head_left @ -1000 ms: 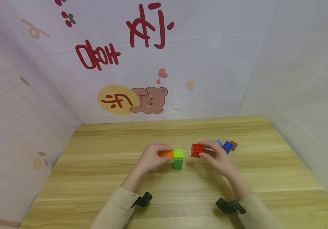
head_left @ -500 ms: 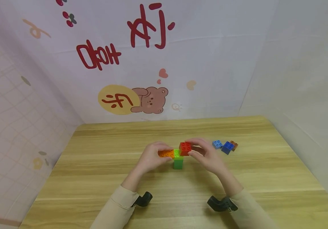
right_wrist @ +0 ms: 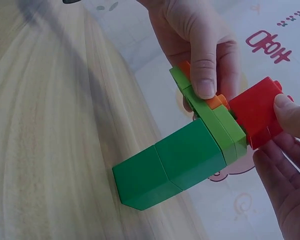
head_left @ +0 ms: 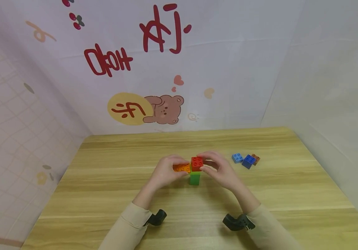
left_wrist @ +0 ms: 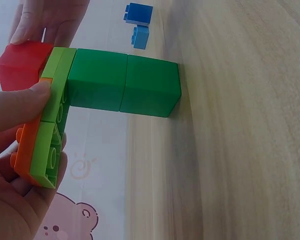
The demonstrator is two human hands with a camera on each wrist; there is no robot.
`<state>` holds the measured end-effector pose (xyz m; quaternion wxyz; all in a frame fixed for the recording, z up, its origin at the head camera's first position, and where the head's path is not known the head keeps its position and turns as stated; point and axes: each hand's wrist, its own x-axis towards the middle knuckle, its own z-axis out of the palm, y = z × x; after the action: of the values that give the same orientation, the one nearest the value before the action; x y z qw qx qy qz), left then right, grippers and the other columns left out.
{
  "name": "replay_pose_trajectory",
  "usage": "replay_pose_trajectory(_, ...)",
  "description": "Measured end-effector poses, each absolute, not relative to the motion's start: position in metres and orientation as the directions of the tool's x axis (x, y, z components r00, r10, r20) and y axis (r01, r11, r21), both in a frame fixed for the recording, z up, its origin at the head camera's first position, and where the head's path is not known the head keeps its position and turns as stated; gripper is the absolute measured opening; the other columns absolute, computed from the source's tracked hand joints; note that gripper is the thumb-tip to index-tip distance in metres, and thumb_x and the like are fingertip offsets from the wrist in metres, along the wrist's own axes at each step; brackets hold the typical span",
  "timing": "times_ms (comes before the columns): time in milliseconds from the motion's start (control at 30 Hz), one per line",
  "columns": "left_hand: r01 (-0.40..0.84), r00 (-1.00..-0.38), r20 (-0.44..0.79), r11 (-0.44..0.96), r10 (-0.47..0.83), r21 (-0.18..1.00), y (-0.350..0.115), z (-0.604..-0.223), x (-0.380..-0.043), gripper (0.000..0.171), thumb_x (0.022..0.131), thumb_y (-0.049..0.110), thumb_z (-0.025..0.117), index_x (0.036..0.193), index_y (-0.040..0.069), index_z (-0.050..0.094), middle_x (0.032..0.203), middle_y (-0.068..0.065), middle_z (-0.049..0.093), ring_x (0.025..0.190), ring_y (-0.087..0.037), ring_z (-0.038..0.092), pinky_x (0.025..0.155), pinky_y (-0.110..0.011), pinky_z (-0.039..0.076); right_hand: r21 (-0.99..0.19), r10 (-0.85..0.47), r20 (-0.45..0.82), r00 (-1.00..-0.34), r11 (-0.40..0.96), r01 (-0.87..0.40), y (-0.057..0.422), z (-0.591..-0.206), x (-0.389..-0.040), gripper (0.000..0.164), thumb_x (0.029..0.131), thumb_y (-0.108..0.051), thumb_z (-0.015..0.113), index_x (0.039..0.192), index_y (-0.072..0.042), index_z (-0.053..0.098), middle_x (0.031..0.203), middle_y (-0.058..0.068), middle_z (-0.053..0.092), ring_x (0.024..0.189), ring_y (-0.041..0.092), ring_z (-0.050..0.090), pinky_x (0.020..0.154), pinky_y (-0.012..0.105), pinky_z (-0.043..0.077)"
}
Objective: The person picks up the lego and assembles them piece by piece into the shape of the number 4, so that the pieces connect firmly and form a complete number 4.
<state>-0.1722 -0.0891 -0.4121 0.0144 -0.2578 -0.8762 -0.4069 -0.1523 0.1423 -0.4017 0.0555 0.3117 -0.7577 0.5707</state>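
Note:
A toy-brick build stands on the table: two dark green bricks (left_wrist: 122, 82) stacked as a column, lime green bricks (right_wrist: 217, 125) across the top overhanging to the left, and a flat orange brick (head_left: 182, 168) on that overhang. My left hand (head_left: 163, 172) pinches the orange brick and the lime layer between thumb and fingers. With thumb and fingertips, my right hand (head_left: 221, 172) grips a red brick (head_left: 196, 164) over the column's top end. In the right wrist view the red brick touches the lime layer at a slight tilt, with a green stud showing beside it. Whether it is fully seated is unclear.
To the right on the wooden table (head_left: 279, 194) lie a light blue brick (head_left: 237, 158), a dark blue brick (head_left: 248, 161) and a brown brick (head_left: 255, 158). Behind the table hangs a printed white cloth (head_left: 229, 69).
My right hand has carried the red brick leftward from beside the build to on top of the column's end. The light blue brick has come into full view. My left hand stays in place.

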Motion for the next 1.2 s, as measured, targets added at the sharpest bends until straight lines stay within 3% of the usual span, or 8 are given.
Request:
replay_pose_trajectory(667,0.477,-0.863,0.253,0.536,0.438,0.697,-0.0886,-0.416,-0.1732,0.03,0.08,0.012,0.083,0.11,0.009,0.077,0.106,-0.002,0.07,0.1,-0.018,0.063,0.089,-0.037,0.052,-0.787,-0.4,0.479,-0.781,0.198,-0.584,0.1366,-0.3988,-0.1506,0.036,0.086,0.013,0.067,0.121,0.011,0.06,0.116,0.023,0.059,0.107,0.037,0.059,0.089,0.055,0.051)
replay_pose_trajectory(1200,0.48,-0.862,0.262,0.531,0.434,0.698,-0.0885,-0.4158,-0.1729,0.03,0.081,0.012,0.083,0.11,0.009,0.077,0.106,-0.002,0.07,0.1,-0.018,0.063,0.09,-0.038,0.052,-0.784,-0.395,0.482,-0.782,0.204,-0.587,0.1365,-0.399,-0.1532,0.036,0.085,0.014,0.069,0.12,0.011,0.061,0.114,0.024,0.06,0.105,0.039,0.061,0.088,0.054,0.052)
